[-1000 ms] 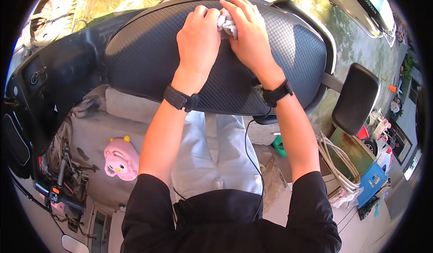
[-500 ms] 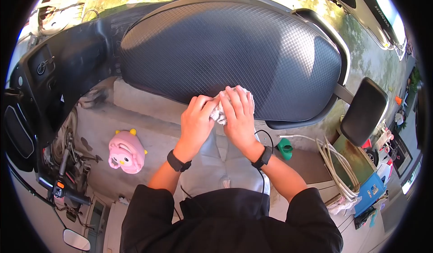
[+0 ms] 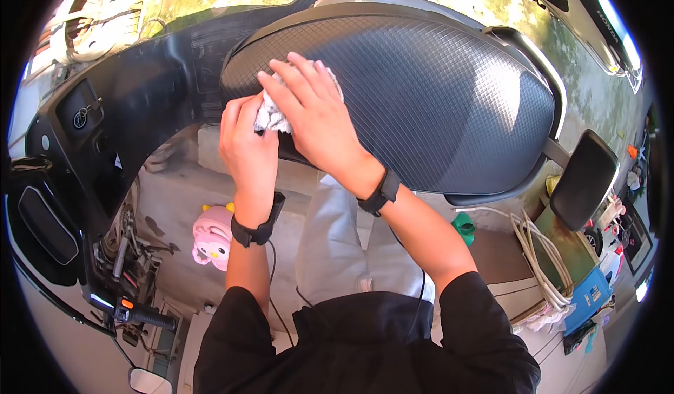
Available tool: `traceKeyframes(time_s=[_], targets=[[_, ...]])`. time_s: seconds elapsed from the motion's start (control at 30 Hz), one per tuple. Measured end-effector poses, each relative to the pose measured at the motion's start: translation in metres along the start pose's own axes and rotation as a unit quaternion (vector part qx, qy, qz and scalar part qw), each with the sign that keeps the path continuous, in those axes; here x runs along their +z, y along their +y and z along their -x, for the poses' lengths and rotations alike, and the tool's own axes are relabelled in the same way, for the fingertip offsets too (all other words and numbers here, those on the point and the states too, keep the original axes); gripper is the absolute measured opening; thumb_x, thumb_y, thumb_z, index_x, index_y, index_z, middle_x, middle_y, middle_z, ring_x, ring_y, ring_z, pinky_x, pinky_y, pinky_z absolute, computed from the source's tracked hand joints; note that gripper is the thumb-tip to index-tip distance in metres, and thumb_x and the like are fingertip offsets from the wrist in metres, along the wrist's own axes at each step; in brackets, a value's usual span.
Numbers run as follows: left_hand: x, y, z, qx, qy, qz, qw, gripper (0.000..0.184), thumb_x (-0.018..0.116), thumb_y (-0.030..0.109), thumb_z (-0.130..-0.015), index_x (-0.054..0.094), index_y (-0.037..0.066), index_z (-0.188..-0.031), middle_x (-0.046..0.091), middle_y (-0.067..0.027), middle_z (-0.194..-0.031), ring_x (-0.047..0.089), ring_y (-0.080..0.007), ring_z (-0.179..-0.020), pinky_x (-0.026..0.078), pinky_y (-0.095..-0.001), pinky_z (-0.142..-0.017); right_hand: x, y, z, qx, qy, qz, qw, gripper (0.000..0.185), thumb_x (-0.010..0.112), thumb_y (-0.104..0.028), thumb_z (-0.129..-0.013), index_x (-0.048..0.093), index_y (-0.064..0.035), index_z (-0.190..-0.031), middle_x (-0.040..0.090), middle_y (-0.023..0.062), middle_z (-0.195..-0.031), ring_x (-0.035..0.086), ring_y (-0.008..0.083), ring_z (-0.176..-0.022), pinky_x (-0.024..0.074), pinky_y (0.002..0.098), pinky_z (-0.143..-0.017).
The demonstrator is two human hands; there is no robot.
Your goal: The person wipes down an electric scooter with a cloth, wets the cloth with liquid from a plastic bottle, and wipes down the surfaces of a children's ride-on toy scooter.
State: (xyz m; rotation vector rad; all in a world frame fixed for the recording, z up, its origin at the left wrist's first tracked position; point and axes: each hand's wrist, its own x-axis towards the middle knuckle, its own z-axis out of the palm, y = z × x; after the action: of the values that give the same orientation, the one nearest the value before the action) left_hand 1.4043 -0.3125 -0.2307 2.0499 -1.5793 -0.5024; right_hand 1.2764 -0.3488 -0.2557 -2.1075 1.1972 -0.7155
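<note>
A crumpled white cloth point(image 3: 272, 116) is pressed against the front left part of the black quilted motorbike seat point(image 3: 421, 99). My left hand point(image 3: 247, 141) grips the cloth's left side, its fingers curled. Lying over the top of the cloth, my right hand point(image 3: 319, 120) holds it down with long, slightly bent fingers. Part of the cloth is hidden under both hands. Black bands are strapped round both wrists.
At left are the handlebar grip point(image 3: 151, 317) and the key point(image 3: 88, 113) in the dash. A pink owl-shaped container point(image 3: 213, 236) stands on the floor. At right are a backrest pad point(image 3: 584, 180), a coiled hose point(image 3: 540, 253) and a blue box point(image 3: 588, 299).
Both hands have slid the cloth left and away from me, from the seat's near edge to its front part. The view has shifted slightly.
</note>
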Motion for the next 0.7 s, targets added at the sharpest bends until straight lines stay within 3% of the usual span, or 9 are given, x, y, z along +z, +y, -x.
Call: traceKeyframes(time_s=[0.17, 0.33, 0.53, 0.7], targets=[[0.054, 0.045, -0.037, 0.097, 0.036, 0.056, 0.993, 0.041, 0.068, -0.007, -0.070, 0.073, 0.011, -0.107, 0.064, -0.0046, -0.094, 0.063, -0.0274, -0.090, 0.054, -0.0390, -0.078, -0.041, 0.042, -0.001, 0.052, 0.087, 0.074, 0.992, 0.063, 0.061, 0.003, -0.079, 0.052, -0.0068, -0.140, 0.049, 0.0157, -0.144, 0.042, 0.0393, -0.137, 0.0337, 0.0539, -0.114], [0.080, 0.074, 0.002, 0.106, -0.033, 0.123, 0.986, 0.037, 0.068, -0.004, -0.069, 0.070, 0.011, -0.103, 0.062, -0.0018, -0.095, 0.061, -0.0252, -0.089, 0.056, -0.0369, -0.070, -0.057, 0.051, 0.065, 0.109, 0.118, 0.143, 0.977, 0.072, 0.068, 0.003, -0.075, 0.047, -0.0032, -0.144, 0.045, 0.0195, -0.147, 0.040, 0.0427, -0.139, 0.0312, 0.0570, -0.115], [0.047, 0.033, 0.065, 0.101, -0.103, 0.118, 0.982, 0.046, 0.069, -0.005, -0.068, 0.071, 0.010, -0.112, 0.063, -0.0009, -0.095, 0.062, -0.0228, -0.086, 0.057, -0.0343, -0.066, -0.031, 0.013, 0.115, 0.130, 0.044, 0.128, 0.982, 0.069, 0.066, -0.001, -0.077, 0.048, -0.0046, -0.144, 0.044, 0.0172, -0.149, 0.036, 0.0407, -0.143, 0.0255, 0.0600, -0.117], [-0.003, -0.020, 0.074, 0.053, -0.038, 0.040, 0.997, 0.045, 0.068, -0.008, -0.070, 0.071, 0.008, -0.112, 0.066, -0.0039, -0.098, 0.065, -0.0253, -0.088, 0.055, -0.0371, -0.071, 0.032, -0.031, 0.086, 0.074, 0.040, 0.085, 0.993, 0.063, 0.067, -0.007, -0.078, 0.055, -0.0087, -0.140, 0.048, 0.0103, -0.148, 0.039, 0.0359, -0.142, 0.0264, 0.0595, -0.117]])
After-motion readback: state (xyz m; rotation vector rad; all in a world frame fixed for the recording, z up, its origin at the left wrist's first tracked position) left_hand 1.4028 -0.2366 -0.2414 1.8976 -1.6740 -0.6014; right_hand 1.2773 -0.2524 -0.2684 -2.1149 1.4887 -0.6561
